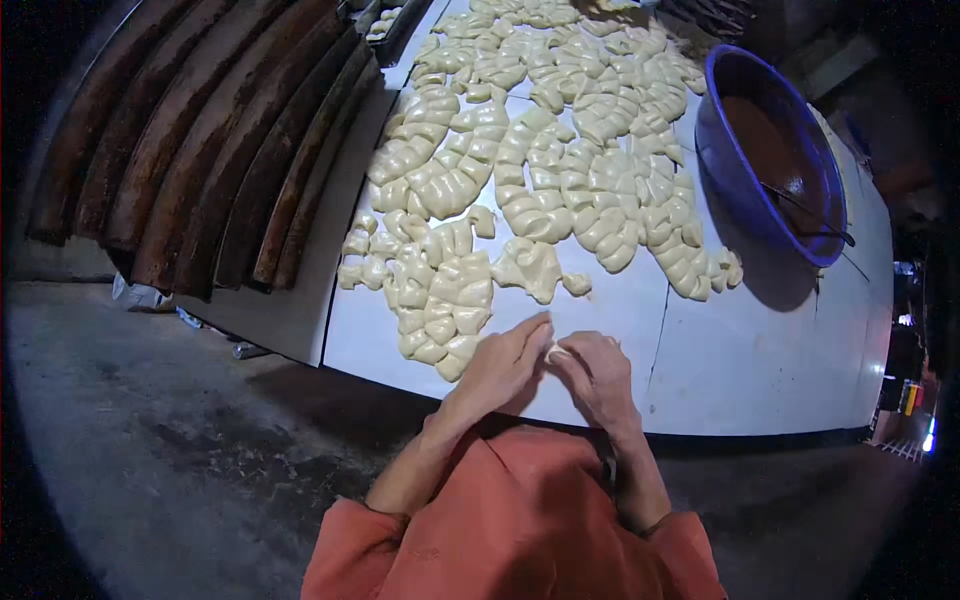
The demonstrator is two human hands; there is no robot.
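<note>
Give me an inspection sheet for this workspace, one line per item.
Surface: white table, seam lines showing, near part bare.
Job's things: small dough piece pinched between left hand and right hand; cut pale dough pieces spread over the far table.
Clutter: blue basin with brown filling and a utensil resting inside.
Fingers: both hands closed on the dough piece.
Cables: nothing seen.
Surroundings: stacked dark curved trays on the left, grey stained floor, dim room.

Worktop [760, 350]: smooth, pale, matt sheet surface. Dough pieces [560, 170] on it: soft, slightly glossy. Basin [712, 130] beside the dough: glossy blue plastic.
</note>
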